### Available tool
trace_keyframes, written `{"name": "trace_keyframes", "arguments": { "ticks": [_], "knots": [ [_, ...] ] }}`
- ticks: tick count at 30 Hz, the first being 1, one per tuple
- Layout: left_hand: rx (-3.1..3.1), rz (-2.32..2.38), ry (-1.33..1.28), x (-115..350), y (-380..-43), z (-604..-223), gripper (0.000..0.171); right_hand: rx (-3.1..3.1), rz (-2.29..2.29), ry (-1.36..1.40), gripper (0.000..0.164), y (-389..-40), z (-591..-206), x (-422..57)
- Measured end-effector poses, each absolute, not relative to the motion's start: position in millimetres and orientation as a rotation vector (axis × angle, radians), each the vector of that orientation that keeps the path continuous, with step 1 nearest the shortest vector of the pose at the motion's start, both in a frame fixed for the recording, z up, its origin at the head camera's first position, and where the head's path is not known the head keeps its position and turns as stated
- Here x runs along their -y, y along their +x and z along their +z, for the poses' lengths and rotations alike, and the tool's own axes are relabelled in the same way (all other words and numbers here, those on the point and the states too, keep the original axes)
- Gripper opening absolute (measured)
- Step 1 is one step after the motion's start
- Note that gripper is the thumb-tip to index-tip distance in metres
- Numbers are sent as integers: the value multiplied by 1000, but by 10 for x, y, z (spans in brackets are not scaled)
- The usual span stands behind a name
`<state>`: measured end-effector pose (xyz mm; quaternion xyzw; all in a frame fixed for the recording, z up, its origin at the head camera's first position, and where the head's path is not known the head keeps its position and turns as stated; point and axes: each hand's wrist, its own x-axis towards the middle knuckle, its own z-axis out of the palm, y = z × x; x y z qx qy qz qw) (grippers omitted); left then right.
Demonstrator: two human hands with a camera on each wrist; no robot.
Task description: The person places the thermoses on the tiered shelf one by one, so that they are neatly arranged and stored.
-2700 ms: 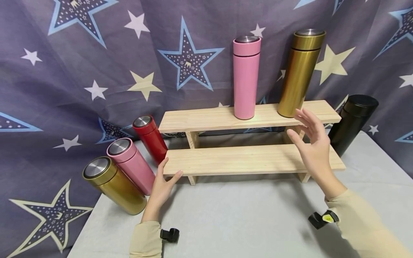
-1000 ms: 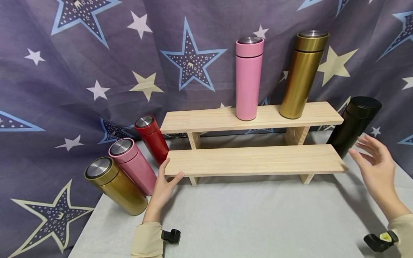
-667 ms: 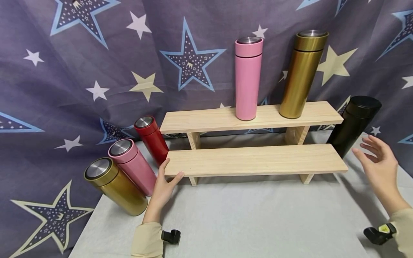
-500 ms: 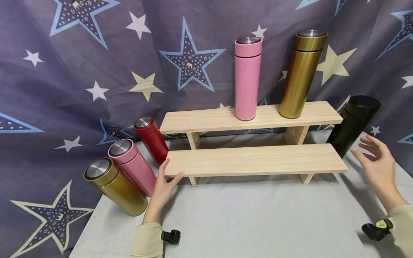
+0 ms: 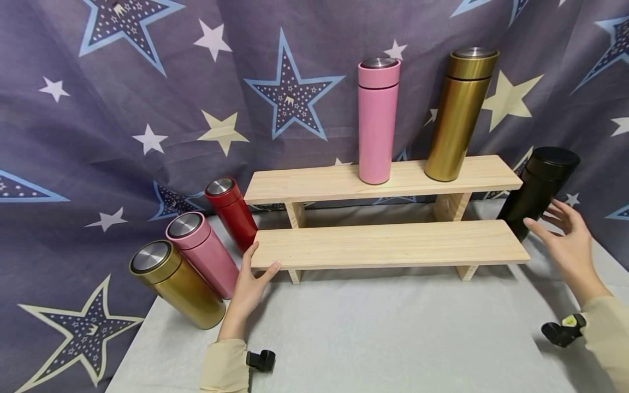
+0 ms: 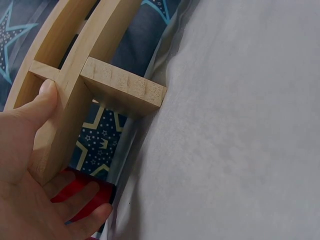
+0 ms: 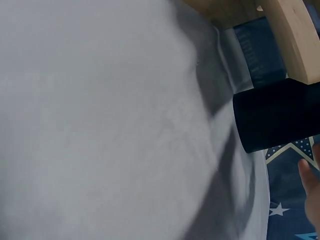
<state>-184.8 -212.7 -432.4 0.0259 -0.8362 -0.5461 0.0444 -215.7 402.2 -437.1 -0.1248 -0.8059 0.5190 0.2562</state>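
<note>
At the left end of the two-tier wooden shelf [image 5: 388, 244], my left hand [image 5: 249, 286] holds the corner of the lower board. Its thumb rests on the board's front edge in the left wrist view, the other fingers reaching past the end. My right hand [image 5: 570, 245] is beside the black thermos bottle [image 5: 540, 185], fingers spread and loosely bent around its right side; contact cannot be told. In the right wrist view, fingertips [image 7: 306, 172] show near the bottle's dark body [image 7: 275, 115]. The bottle stands on the table by the shelf's right end.
A tall pink bottle [image 5: 377, 123] and a tall gold bottle [image 5: 459, 117] stand on the upper board. Left of the shelf are a red bottle [image 5: 232, 213], a shorter pink one [image 5: 203, 251] and a gold one [image 5: 179, 284]. A starry curtain [image 5: 162, 82] hangs behind.
My right hand has moved from in front of the shelf's right part over to the black bottle, lately closing in on it. The left hand stays on the shelf.
</note>
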Motion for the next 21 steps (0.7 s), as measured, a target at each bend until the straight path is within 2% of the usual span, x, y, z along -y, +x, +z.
{"name": "trace_keyframes", "arguments": {
  "ticks": [2,10,21],
  "knots": [
    [2553,-1668,78,2128,-1851,-4329,84,2181,1453,-346,73,-2117,-4257,-3925],
    [2538,-1687,70,2120,-1852,-4338,83,2210,1493,-351,74,-2206,-4203,-3871],
    [2533,-1692,58,2130,-1856,-4333,82,2254,1440,-414,86,-2349,-4133,-3780]
  ]
}}
